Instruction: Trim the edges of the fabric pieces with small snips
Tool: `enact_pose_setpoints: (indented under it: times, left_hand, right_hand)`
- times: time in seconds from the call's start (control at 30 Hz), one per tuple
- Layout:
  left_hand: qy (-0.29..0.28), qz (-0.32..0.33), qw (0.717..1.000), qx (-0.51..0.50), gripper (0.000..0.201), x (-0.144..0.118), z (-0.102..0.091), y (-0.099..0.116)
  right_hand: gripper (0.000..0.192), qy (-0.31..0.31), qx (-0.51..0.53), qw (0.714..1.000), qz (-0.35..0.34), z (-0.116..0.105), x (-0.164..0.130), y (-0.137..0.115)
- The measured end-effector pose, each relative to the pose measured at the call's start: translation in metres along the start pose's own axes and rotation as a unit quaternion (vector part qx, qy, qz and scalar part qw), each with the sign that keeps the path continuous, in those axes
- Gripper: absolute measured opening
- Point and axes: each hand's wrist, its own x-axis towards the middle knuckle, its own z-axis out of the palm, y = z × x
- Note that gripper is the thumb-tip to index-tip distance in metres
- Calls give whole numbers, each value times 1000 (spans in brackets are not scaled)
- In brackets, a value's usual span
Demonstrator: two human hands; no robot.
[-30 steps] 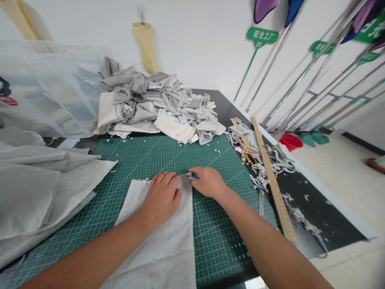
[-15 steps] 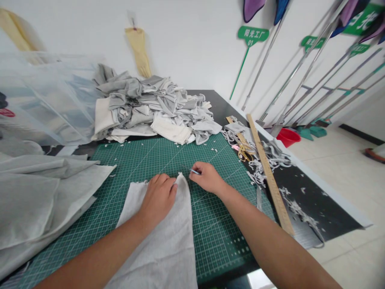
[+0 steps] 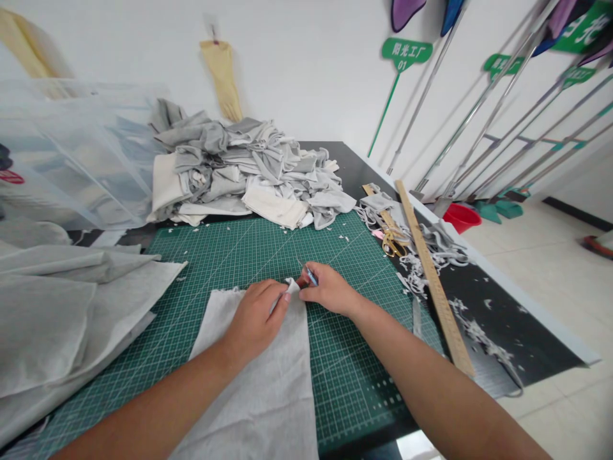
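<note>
A light grey fabric piece [image 3: 261, 383] lies flat on the green cutting mat [image 3: 225, 255]. My left hand [image 3: 253, 316] rests on the fabric's far end and pinches its top right corner, which is lifted and curled. My right hand [image 3: 328, 289] sits just to the right of that corner, closed around a small blue-handled blade tool [image 3: 310, 275] whose tip points up and away. The two hands nearly touch at the fabric corner.
A heap of grey and white cloth pieces [image 3: 244, 169] sits at the mat's far edge. Folded grey fabric [image 3: 62, 306] lies left. A wooden ruler [image 3: 431, 275], gold scissors [image 3: 393, 243] and fabric scraps lie right, near the table edge. A clear plastic bag [image 3: 71, 147] stands back left.
My left hand has gone from pressing flat on the fabric to pinching and lifting its top right corner. My right hand with the blade tool shifted slightly and closed in on that corner.
</note>
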Motion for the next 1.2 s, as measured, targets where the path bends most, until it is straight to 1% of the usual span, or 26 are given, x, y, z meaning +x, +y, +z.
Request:
enact_pose_setpoints:
  times: [0.13, 0.27, 0.37, 0.43, 0.6, 0.67, 0.73, 0.8, 0.87, 0.93, 1.0, 1.07, 1.13, 1.2]
  left_hand:
    - [-10, -8, 1000, -1, 22, -1, 2, -3]
    - [-21, -47, 999, 2, 25, -1, 3, -5]
    - [-23, -77, 997, -17, 25, 0, 2, -4]
    - [-24, -97, 994, -33, 24, 1, 1, -4]
    - [-30, -140, 989, -48, 23, 2, 1, -6]
    - [-28, -150, 987, -45, 23, 1, 2, -9]
    - [-15, -149, 988, -36, 23, 0, 3, -10]
    - [13, -111, 994, -10, 27, -1, 3, -9]
    - [43, -39, 998, 31, 34, -3, 3, -5]
    - [52, 38, 996, 63, 36, -5, 3, 0]
    - [17, 104, 992, 75, 34, -8, 5, 6]
    - [-49, 158, 983, 78, 35, -9, 8, 10]
    - [-104, 179, 974, 87, 39, -9, 11, 12]
    - [-130, 170, 972, 98, 44, -9, 13, 12]
  right_hand:
    - [22, -13, 20, 1000, -1, 0, 0, 1]
    - [26, 21, 31, 999, 11, -3, 1, 3]
    - [26, 61, 25, 998, 15, -4, 3, 5]
    - [25, 77, 28, 997, 17, -3, 4, 5]
    - [28, 88, 58, 994, 30, -1, 4, 7]
    - [35, 89, 53, 994, 46, -1, 4, 7]
    - [36, 84, 34, 994, 55, -2, 3, 6]
    - [31, 75, 6, 996, 53, -3, 3, 6]
    - [21, 71, -39, 996, 42, -2, 4, 7]
    - [13, 77, -98, 992, 28, -2, 4, 9]
    - [6, 100, -174, 980, 15, -1, 3, 10]
    - [9, 127, -244, 961, 9, -1, 3, 11]
    - [13, 142, -290, 946, 9, -1, 2, 11]
    - [16, 144, -307, 941, 10, -1, 2, 11]
